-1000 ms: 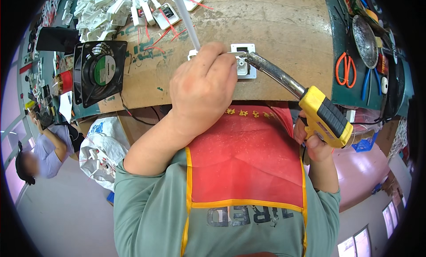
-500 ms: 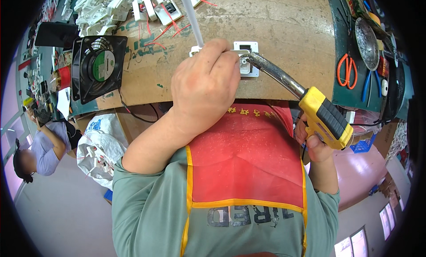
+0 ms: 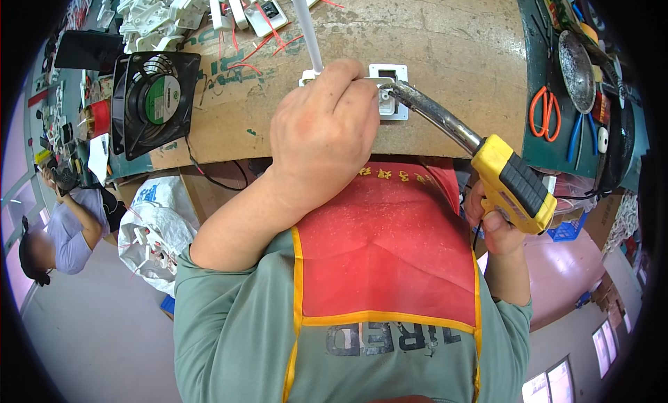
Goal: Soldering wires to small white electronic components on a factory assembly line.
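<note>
My left hand (image 3: 321, 128) is closed over a white plastic part with a long white rod (image 3: 306, 27) rising from it. Its fingertips and most of that part are hidden beneath the hand. Just right of the fingers lies a small white square housing (image 3: 402, 111) with a dark opening. In my right hand (image 3: 495, 225) is a yellow and black soldering gun (image 3: 511, 184), gripped by its handle. Its metal barrel slants up to the left, and the tip reaches the white pieces beside my left fingers. Whether the tip touches a wire or terminal is too small to tell.
A black fan (image 3: 156, 104) stands left on the wooden board (image 3: 452, 34). White plastic parts (image 3: 163, 17) and rod pieces with red wires (image 3: 268, 17) lie behind. Orange-handled scissors (image 3: 545, 114) and pliers (image 3: 581, 135) lie right. Another person (image 3: 69, 222) works at far left.
Both hands keep their grips and stay nearly in place. The view has shifted very slightly; the soldering gun's tip remains at the white pieces.
</note>
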Demonstrator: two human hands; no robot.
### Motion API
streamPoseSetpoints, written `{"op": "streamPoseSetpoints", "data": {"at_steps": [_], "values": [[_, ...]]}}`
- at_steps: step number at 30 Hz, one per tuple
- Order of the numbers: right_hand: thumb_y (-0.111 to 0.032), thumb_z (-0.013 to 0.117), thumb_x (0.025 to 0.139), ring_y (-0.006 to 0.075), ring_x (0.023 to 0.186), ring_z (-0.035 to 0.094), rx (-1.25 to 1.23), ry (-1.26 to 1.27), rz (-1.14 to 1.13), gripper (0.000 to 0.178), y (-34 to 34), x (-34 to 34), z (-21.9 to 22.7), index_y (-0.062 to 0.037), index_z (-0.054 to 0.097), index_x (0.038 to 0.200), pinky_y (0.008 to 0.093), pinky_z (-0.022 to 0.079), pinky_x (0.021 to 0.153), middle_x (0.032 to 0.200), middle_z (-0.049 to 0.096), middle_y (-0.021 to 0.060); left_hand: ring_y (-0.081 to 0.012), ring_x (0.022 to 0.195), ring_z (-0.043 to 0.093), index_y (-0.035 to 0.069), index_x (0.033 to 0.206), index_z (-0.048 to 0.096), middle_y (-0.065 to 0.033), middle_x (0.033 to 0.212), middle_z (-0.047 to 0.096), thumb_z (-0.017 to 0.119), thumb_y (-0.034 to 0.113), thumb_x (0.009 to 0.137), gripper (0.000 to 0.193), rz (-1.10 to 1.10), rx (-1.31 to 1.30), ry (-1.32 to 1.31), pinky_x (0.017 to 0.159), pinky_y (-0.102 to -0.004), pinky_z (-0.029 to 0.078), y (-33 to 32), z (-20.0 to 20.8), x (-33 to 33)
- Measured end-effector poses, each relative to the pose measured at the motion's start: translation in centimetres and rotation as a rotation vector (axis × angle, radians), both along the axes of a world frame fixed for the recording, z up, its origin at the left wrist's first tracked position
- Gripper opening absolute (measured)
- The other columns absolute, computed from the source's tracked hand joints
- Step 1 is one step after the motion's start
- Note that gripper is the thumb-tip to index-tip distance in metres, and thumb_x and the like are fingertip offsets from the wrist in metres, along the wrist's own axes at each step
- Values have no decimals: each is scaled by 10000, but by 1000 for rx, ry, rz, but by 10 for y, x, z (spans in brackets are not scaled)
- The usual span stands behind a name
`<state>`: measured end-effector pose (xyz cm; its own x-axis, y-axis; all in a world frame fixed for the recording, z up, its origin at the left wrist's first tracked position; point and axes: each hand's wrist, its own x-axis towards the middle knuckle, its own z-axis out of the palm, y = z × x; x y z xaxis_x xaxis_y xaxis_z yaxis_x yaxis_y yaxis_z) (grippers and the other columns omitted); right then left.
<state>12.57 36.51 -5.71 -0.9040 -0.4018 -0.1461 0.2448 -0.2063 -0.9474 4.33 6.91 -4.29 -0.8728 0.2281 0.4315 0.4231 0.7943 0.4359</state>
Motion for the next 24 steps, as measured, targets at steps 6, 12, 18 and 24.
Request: {"op": "streamPoseSetpoints", "data": {"at_steps": [6,12,18,24], "values": [[-138,705,884,122,664,511,22,-18,-16,555,0,-2,4,-7,509,1387,270,426,597,856,575,47,-235,763,669,58,871,673,-52,953,660,751,6,755,149,2,-3,5,652,-326,542,0,0,0],[-142,710,884,127,654,517,21,-4,-29,575,-3,-3,4,-7,503,1404,277,426,581,849,580,55,-232,761,669,58,877,676,-52,957,662,752,7,754,153,2,-6,14,649,-326,541,0,0,0],[-149,713,887,128,654,523,22,-10,-26,592,-1,-5,5,-5,492,1417,281,430,582,863,587,62,-233,755,670,60,880,677,-50,968,663,752,14,755,153,3,-17,1,650,-328,541,0,2,0],[-302,761,849,120,600,499,101,-60,-130,652,-15,-2,11,7,502,1361,266,416,530,792,547,48,-233,755,671,62,884,679,-50,985,664,752,22,757,152,1,-28,3,654,-327,542,0,1,0]]}}
